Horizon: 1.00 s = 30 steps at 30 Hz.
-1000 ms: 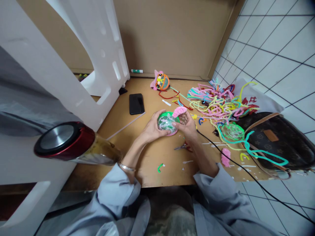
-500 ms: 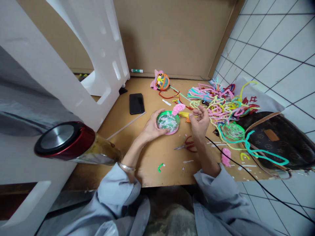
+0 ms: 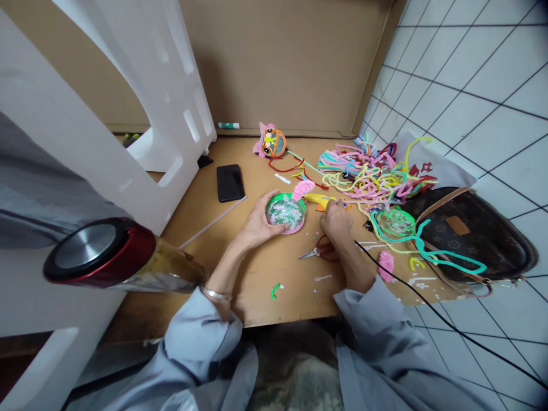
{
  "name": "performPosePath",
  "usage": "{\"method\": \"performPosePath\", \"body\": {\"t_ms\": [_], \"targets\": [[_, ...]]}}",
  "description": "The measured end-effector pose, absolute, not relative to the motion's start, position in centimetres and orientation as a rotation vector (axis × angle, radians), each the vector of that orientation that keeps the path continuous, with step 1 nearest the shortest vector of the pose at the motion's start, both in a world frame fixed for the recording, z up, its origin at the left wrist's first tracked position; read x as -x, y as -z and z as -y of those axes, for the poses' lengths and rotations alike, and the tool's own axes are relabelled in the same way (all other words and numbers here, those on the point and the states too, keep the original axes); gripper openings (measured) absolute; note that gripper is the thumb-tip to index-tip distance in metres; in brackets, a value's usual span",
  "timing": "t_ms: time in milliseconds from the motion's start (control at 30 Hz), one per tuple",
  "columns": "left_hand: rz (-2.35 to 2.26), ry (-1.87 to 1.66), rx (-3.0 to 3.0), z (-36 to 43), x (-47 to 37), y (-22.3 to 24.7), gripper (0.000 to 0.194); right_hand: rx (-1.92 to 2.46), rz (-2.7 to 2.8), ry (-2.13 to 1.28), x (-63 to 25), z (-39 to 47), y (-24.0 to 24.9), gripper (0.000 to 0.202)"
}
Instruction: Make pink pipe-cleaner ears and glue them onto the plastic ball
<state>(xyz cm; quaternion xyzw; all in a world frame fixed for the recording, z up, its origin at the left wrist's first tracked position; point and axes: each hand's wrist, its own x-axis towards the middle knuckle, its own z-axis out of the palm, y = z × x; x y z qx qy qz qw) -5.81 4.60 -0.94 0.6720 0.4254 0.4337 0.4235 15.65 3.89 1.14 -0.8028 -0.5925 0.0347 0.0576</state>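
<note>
My left hand (image 3: 260, 224) is wrapped round the side of a clear round bowl-like piece (image 3: 286, 214) with a green and pink rim. A fuzzy pink piece (image 3: 303, 189) stands up at the bowl's upper right edge. Beside it lies a yellow glue gun (image 3: 317, 198). My right hand (image 3: 337, 221) is closed at the back end of the glue gun, fingers curled down; what is inside them is hidden. Red-handled scissors (image 3: 315, 253) lie just below, partly behind my right wrist.
Colourful pipe cleaners (image 3: 363, 171) are heaped at the right, near a brown bag (image 3: 479, 228). A black cable crosses there. A finished face-like ornament (image 3: 274, 142), a phone (image 3: 230, 182) and a red-lidded bottle (image 3: 124, 251) stand or lie further left.
My right hand has gone from loosely spread fingers to a closed hand, lower and by the glue gun's rear. The whole view has shifted slightly. My left hand still holds the bowl.
</note>
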Motion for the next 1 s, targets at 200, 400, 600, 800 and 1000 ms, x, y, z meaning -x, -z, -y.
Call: {"method": "performPosePath", "body": {"t_ms": [200, 400, 600, 800, 1000], "targets": [[-1.046, -1.105, -1.667, -4.8, 5.9, 1.3, 0.094, 2.413, 1.666, 0.030, -16.9, -4.4, -0.5, 0.040], [-1.051, -1.097, -1.678, -4.9, 5.9, 1.4, 0.093, 2.299, 1.529, 0.070, -18.9, -5.4, 1.2, 0.040], [-1.029, -1.130, -1.676, -5.0, 5.9, 1.5, 0.093, 2.127, 1.452, -0.011, -19.2, -5.9, 2.3, 0.030], [-1.081, -1.130, -1.660, -4.9, 5.8, 1.4, 0.093, 2.113, 1.449, -0.044, -19.1, -5.8, 2.3, 0.030], [-1.127, -1.151, -1.671, -5.0, 5.5, 1.5, 0.090, 2.196, 1.496, -0.016, -18.6, -5.5, 2.0, 0.038]]}}
